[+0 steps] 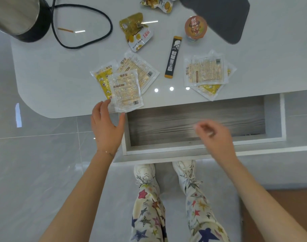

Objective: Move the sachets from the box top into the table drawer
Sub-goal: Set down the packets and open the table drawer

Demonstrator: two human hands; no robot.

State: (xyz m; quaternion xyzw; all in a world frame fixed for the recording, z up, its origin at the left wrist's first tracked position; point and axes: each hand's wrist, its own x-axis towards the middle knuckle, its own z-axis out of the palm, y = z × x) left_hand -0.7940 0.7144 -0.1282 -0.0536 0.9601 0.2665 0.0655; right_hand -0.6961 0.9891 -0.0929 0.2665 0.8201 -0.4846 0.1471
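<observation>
Head view, looking straight down. Nearest are star-printed trouser legs and white shoes on a grey floor, with two bare forearms reaching forward. The left hand is spread wide with straight fingers, its fingertips right at the near edge of a fanned pile of flat sachets; whether it touches them cannot be told. The right hand is blurred, its fingers loosely curled with nothing visible in them, and it hovers over the open drawer, whose wood-grain floor shows bare.

Beyond, on the white tabletop, that left pile reaches the near rim beside the drawer's left corner. A second pile lies to the right, also near the rim. Between the piles is a black stick packet. Farther back are a torn yellow wrapper, a foil-lidded cup and a kettle with a looped cord.

The sachets look light, thin and floppy, with slick plastic skins (likely to slide apart if lifted as a stack). A pinch across the sealed border, thumb slipped under the edge nearest the rim, seems the surest hold.
</observation>
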